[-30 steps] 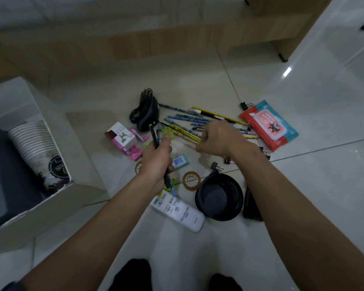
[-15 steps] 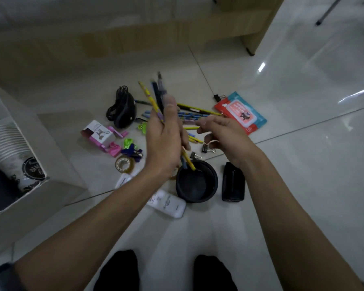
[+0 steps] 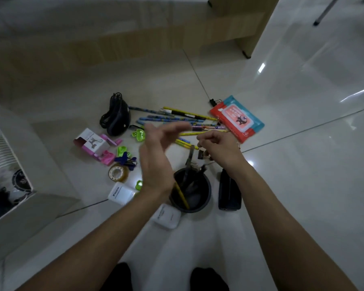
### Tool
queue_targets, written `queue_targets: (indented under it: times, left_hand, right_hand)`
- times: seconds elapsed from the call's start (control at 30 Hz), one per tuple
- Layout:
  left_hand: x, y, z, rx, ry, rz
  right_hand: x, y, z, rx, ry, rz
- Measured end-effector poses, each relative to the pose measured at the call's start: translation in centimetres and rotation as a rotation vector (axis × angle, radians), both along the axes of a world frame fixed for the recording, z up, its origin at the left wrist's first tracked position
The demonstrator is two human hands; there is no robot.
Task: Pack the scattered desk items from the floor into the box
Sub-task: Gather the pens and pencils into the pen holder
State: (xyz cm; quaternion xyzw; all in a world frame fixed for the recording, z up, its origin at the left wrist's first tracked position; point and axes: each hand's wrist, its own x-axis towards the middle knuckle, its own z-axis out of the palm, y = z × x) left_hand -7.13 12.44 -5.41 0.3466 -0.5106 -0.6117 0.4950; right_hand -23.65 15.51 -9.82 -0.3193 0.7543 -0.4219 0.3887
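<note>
So far, only a few pens stand in the black pen cup [image 3: 190,191]; most pencils [image 3: 177,119], the clips and the tape [image 3: 118,172] lie on the floor. Your left hand [image 3: 156,156] is spread and empty, your right hand [image 3: 219,148] seemingly pinches something small. The box [image 3: 42,164], at left, holds paper cups.

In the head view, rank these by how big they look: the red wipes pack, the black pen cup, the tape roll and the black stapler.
Largest to smallest as they appear:
1. Red wipes pack
2. Black pen cup, close to the pack and nearer the camera, so that order is unsure
3. Black stapler
4. Tape roll
</note>
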Motion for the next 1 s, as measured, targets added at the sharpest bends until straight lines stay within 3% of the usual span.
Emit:
queue_targets:
  times: [0.07, 0.1, 0.23, 0.33, 0.5, 0.57, 0.67, 0.77, 0.83, 0.93, 1.0]
  left_hand:
    - [0.3, -3.1, -0.7, 0.018, -0.155, 0.104]
    - [0.6, -4.8, -1.3, -0.024, -0.318, 0.074]
    - [0.9, -9.4, -5.2, -0.435, -1.118, -0.389]
    - [0.2, -9.6, -7.0, -0.702, -1.331, -0.483]
    - [0.9, -9.3, -8.2, -1.041, -1.311, -0.408]
    - [1.4, -9.1, -8.2, -1.084, -1.269, -0.369]
    - [0.9, -8.7, -6.6, -0.899, -1.014, -0.305]
    - [-2.2, -8.2, -3.5, -0.443, -0.61, -0.293]
    - [-4.2, -8.3, -2.1, -0.229, -0.479, -0.388]
    - [-4.5, -8.8, -2.3, -0.281, -0.57, -0.34]
    - [-2.6, -9.6, -3.9, -0.488, -0.869, -0.37]
  right_hand:
    - [0.0, -0.6, -0.9, 0.01, 0.054, 0.008]
    - [0.0, -0.7, -1.4, 0.016, 0.081, 0.019]
    - [0.1, -0.6, -2.9, 0.036, 0.202, 0.072]
    - [0.1, -0.5, -3.8, 0.012, 0.165, 0.044]
    - [-0.1, -0.2, -3.8, -0.064, 0.09, 0.01]
    - [0.0, -0.2, -3.5, -0.087, 0.037, -0.02]
    - [0.1, -0.2, -2.6, -0.178, -0.122, -0.024]
    - [0.4, -0.3, -1.5, -0.327, -0.371, 0.165]
    - [1.0, -1.2, -1.2, -0.345, -0.486, 0.169]
    - [1.2, -2.2, -0.8, -0.249, -0.597, -0.183]
    - [0.0, -1.9, -1.1, -0.164, -0.537, -0.378]
